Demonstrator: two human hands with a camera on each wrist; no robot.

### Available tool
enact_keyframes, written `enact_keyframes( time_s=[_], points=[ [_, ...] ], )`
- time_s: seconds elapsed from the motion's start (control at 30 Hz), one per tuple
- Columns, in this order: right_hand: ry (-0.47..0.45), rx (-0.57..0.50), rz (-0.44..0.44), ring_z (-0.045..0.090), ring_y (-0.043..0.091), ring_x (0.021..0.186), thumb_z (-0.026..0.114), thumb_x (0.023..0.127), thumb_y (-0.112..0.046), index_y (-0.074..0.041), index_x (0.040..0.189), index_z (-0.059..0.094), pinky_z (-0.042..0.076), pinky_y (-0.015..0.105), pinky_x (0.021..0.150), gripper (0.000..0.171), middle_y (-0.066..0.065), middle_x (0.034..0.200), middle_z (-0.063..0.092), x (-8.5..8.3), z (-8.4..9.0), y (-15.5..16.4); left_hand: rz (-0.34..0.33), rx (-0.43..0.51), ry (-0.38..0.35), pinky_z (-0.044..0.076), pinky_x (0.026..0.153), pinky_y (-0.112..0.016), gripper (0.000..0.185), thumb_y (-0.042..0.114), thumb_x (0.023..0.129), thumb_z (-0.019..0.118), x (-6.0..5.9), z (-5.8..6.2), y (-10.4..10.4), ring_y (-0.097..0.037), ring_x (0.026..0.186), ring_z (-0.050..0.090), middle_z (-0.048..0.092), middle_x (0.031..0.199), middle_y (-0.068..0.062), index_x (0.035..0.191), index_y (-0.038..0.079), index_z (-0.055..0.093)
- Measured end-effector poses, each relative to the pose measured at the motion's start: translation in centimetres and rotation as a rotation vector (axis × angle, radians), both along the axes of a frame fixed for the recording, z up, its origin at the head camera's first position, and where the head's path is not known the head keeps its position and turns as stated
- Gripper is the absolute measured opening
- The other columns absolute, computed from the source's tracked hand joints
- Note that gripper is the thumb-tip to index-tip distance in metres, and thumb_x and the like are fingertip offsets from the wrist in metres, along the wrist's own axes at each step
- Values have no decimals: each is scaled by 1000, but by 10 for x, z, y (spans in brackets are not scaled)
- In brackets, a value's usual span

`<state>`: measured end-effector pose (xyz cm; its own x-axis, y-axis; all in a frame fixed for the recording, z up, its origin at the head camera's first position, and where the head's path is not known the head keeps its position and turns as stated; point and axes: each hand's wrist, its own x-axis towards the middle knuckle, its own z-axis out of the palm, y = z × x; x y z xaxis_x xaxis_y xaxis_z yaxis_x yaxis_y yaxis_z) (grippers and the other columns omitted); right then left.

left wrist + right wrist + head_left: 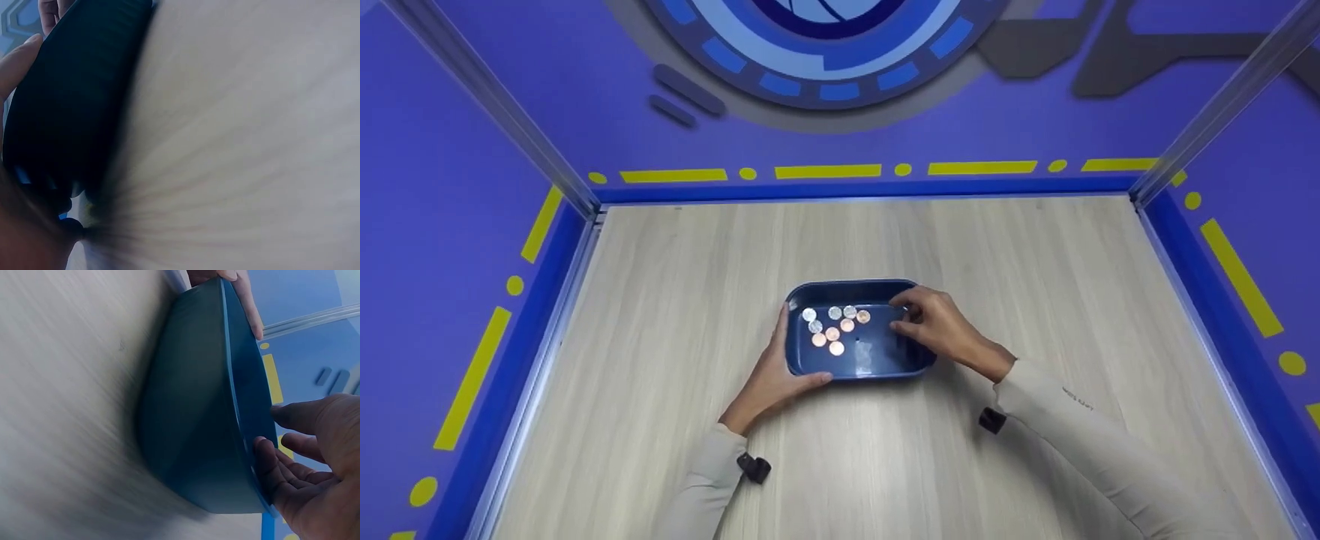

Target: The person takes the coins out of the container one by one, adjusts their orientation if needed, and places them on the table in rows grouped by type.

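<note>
Pale wooden tabletop (660,300) inside purple walls: left hand (771,375) is bracing the blue tray (877,366), fingers spread along its side, steadying it centre-table; right hand (937,324), fingers loosely curled, is reaching over the coins (834,328).

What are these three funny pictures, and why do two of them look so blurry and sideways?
There is no machine here, just a person with small cameras strapped on. The big picture comes from a camera on the head, looking down at a wooden table with purple walls round it. On the table sits a dark blue tray with shiny coins inside, some silver and some copper.

The left hand rests against the tray's left side. The right hand reaches over the tray's right rim, fingers curled, but I cannot tell whether it pinches a coin.

The other two pictures come from cameras on the wrists. They sit very close to the tray, so you see only its outside wall and some fingers, tilted and fuzzy.
</note>
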<state>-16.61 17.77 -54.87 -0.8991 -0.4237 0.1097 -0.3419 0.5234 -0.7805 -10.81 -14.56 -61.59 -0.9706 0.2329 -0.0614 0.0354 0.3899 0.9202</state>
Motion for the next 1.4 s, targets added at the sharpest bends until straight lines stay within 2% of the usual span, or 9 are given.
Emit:
enact_keyframes(
  time_s=[0.2,0.4,0.77,1.07,1.4],
  points=[
    [-7,39,30,77,34,98,86,93,0,9,122,75,65,50,87,33,27,119,75,-6,-1,-8,6,15,5,21,131,-64,148,42,77,101,0,0,2,-48,164,23,8,183,-22,178,14,-3],
    [25,103,54,76,40,105,87,93,-4,9,121,76,63,52,92,33,23,118,76,-13,-7,-15,10,0,-2,22,131,-62,146,43,78,100,-1,2,3,-46,164,25,11,182,-23,178,14,-2],
    [34,161,57,75,36,99,88,91,-5,9,120,77,62,52,90,35,23,115,77,-26,-15,-28,16,40,9,21,132,-61,145,36,78,100,0,1,4,-44,164,25,13,182,-22,179,16,-3],
    [17,142,79,78,31,89,88,89,-3,9,113,79,65,47,82,28,20,105,81,-31,-22,-34,15,40,12,22,131,-64,145,36,78,101,1,-1,3,-47,163,26,13,182,-23,179,15,-1],
    [23,160,100,75,20,81,89,88,-1,5,104,81,62,38,74,18,12,89,81,-36,-32,-43,25,39,-6,22,132,-58,146,36,78,101,2,-3,2,-40,164,27,17,182,-21,179,19,-3]
  ],
)
